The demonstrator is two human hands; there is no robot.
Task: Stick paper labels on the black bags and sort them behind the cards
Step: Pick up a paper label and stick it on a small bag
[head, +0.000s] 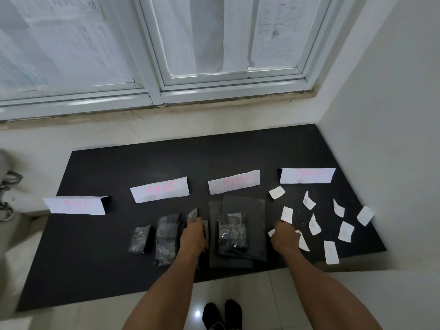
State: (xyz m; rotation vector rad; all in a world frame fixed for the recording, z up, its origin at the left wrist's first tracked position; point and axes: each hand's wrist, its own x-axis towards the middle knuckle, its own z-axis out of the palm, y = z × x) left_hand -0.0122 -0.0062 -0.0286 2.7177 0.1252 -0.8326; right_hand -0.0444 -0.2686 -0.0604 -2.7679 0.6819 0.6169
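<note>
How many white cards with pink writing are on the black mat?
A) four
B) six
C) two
A: four white cards lie in a row across the black mat: one at the far left, two in the middle and one at the far right.

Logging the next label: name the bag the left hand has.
The third bag from the left, gripped by the left hand; two bags lie untouched left of it, the stack lies right.
</note>
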